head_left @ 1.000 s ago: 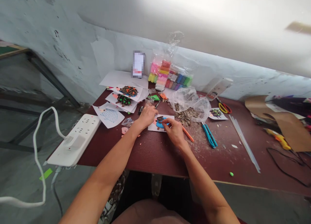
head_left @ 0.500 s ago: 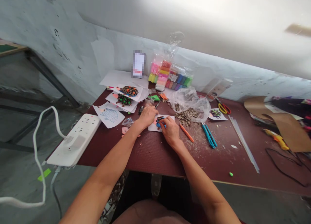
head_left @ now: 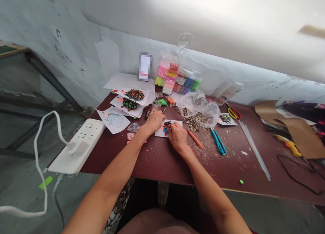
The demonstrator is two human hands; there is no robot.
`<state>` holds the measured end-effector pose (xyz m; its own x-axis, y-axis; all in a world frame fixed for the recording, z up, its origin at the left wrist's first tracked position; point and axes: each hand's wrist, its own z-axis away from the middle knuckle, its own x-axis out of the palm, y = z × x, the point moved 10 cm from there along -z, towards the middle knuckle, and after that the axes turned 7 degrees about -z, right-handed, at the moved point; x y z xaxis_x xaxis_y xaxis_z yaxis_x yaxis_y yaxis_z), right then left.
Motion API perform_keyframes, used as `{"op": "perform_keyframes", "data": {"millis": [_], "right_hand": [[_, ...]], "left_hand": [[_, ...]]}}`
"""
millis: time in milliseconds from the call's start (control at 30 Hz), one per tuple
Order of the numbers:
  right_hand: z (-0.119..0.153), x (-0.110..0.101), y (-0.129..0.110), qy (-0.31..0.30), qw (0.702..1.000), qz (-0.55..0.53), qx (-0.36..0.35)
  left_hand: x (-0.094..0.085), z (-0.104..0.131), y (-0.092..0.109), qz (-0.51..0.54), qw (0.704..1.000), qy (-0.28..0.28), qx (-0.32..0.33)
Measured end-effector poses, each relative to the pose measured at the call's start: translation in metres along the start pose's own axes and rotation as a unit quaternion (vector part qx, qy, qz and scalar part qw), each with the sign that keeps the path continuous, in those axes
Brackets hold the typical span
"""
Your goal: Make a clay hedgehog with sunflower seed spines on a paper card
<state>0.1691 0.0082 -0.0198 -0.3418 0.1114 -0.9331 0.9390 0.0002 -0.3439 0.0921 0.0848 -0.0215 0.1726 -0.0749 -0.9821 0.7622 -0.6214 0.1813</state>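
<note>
A small white paper card (head_left: 160, 133) lies on the table in front of me, bearing a hedgehog figure with blue clay (head_left: 165, 129) and several dark sunflower seeds (head_left: 167, 123) in its back. My left hand (head_left: 154, 122) is at the card's upper left edge, its fingers bent and closed against it. Over the right part of the figure, my right hand (head_left: 178, 135) pinches with thumb and fingertips at the blue clay; whatever sits between them is hidden. A heap of sunflower seeds (head_left: 195, 121) spreads beside a clear plastic bag (head_left: 210, 112), just right of the card.
Finished-looking hedgehog cards (head_left: 134, 95) and a drawn one (head_left: 114, 120) lie left. Coloured clay packs (head_left: 175, 80) lean by the wall. An orange stick (head_left: 195, 139), teal cutter (head_left: 218, 142), scissors (head_left: 234, 113), glue sticks (head_left: 255, 151) and yellow glue gun (head_left: 289, 145) lie right; a power strip (head_left: 77, 144) sits left.
My right hand's fingers have shifted slightly over the blue clay. The left hand and the card have stayed in place.
</note>
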Motion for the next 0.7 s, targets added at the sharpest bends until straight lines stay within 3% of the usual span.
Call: {"op": "perform_keyframes", "data": {"millis": [433,700], "right_hand": [[0.001,-0.001,-0.003,-0.023,0.999,0.016,0.019],[0.005,-0.022,0.002,0.059,0.998,-0.037,0.003]], "left_hand": [[0.0,-0.001,0.0,-0.004,1.0,0.002,0.002],[0.002,-0.001,-0.001,0.001,1.0,-0.001,-0.003]]}}
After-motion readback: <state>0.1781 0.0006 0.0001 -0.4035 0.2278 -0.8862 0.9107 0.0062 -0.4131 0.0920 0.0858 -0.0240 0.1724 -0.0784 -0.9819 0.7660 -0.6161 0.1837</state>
